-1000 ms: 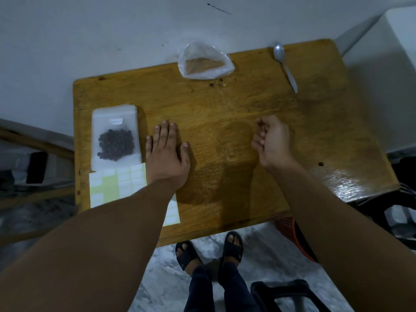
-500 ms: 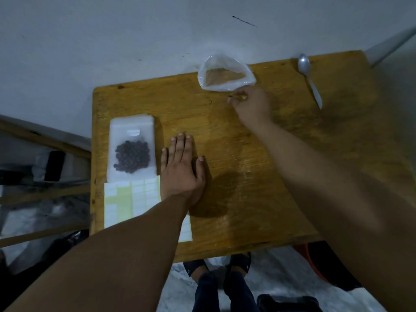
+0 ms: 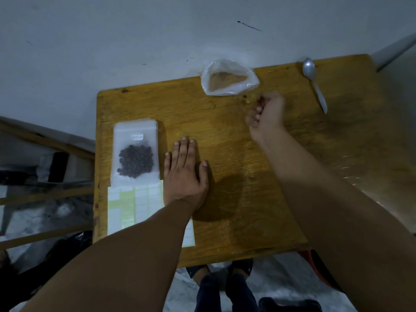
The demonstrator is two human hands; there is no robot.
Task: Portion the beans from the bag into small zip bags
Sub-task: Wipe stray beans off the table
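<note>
Beans [image 3: 136, 162] sit dark inside a small zip bag [image 3: 135, 131] lying flat near the left edge of the desk [image 3: 247, 176], with a sheet of labels [image 3: 132, 206] just below it. An open plastic bag [image 3: 228, 78] of brownish contents rests at the far edge, with a spoon [image 3: 314, 83] to its right. The left hand [image 3: 185, 174] lies flat with straight fingers, just beside the zip bag. The right hand [image 3: 267, 113] is curled near the plastic bag, well apart from the beans; whether it holds anything cannot be told.

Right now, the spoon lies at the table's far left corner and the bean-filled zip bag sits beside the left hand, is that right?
Not quite: the head view shows the spoon at the far right corner; the bean-filled zip bag does sit beside the left hand.
</note>
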